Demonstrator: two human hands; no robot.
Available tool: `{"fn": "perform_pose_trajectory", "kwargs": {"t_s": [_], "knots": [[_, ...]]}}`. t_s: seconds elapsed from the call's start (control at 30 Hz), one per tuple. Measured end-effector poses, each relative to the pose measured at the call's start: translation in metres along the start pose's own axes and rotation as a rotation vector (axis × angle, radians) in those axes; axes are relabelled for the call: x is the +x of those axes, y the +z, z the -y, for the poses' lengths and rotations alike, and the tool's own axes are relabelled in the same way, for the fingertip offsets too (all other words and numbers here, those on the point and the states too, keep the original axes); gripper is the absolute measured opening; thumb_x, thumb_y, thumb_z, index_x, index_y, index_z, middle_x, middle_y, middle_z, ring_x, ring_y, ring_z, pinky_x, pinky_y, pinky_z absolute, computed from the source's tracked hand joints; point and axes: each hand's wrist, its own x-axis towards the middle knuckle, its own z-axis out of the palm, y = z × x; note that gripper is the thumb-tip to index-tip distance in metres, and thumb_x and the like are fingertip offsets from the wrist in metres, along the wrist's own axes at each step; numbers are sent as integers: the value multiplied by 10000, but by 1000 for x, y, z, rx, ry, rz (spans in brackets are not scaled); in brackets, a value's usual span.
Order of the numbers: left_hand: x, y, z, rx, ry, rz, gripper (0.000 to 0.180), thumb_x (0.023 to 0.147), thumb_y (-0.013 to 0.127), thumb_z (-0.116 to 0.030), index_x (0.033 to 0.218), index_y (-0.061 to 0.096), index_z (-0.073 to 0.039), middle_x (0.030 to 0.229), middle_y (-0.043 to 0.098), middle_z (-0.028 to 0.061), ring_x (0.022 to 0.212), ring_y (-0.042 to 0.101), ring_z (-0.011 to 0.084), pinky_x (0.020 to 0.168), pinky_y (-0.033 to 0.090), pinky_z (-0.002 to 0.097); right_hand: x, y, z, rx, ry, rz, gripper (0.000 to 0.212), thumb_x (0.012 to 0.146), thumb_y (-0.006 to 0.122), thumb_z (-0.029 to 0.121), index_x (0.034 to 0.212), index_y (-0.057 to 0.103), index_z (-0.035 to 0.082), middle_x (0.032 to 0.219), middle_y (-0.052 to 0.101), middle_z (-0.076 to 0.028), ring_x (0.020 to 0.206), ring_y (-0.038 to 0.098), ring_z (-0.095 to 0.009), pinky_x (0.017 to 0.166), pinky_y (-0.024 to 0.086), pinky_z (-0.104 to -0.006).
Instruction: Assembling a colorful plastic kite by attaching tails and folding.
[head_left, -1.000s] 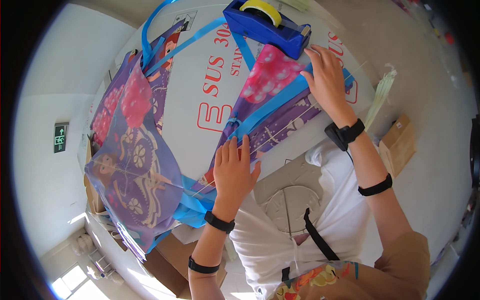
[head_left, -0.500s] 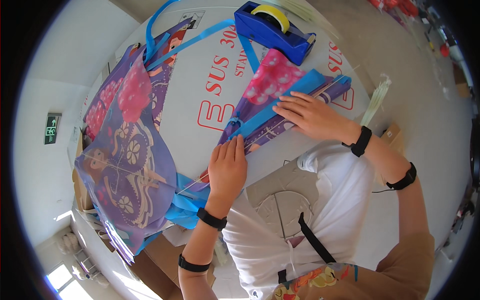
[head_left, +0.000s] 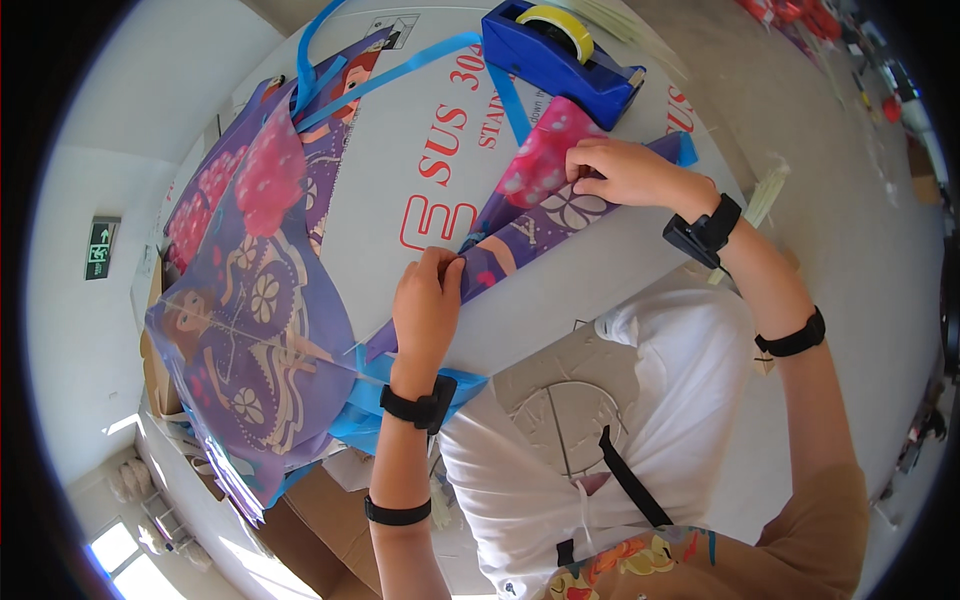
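A purple, pink-printed kite (head_left: 525, 238) lies folded into a long narrow bundle on the white board. My left hand (head_left: 425, 305) pinches its edge near the lower left end, thumb and fingertips pressed together. Further up the same bundle, my right hand (head_left: 630, 172) has its fingers curled, gripping the film by a white flower print. A blue piece (head_left: 687, 148) pokes out at the bundle's far right end. Under the fold, the blue strip and thin rods are mostly hidden.
More printed kites (head_left: 265, 330) lie spread at the left, with blue ribbons (head_left: 400, 72) trailing across the board (head_left: 390, 215). A blue tape dispenser (head_left: 565, 75) holding a yellow roll (head_left: 548, 28) stands at the far side. Below left is an open cardboard box (head_left: 315, 525).
Both hands have shifted from lying flat to gripping the film. The printed film now covers the long blue strip and rods that showed before. The tape dispenser appears slightly further right.
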Motion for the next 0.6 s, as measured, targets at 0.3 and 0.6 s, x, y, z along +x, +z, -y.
{"fn": "perform_pose_trajectory", "kwargs": {"t_s": [0.3, 0.6], "knots": [[-15, 21, 0, 280, 202, -329, 136, 846, 632, -9, 956, 648, -87, 933, 639, 64, 914, 607, 272, 805, 477, 383, -12, 37, 8, -436, -351, -410, 189, 775, 664, 31, 949, 590, 31, 938, 562, -77, 930, 591, -280, 771, 504, -408], [-63, -46, 46, 454, -202, -504, 316, 804, 615, 50, 1088, 669, -78, 1115, 636, 91, 1066, 584, 312, 930, 462, 438, -44, 50, 30, -610, -327, -347, 352, 800, 610, 23, 1148, 632, -23, 1063, 611, -121, 1025, 606, -302, 924, 503, -412]]}}
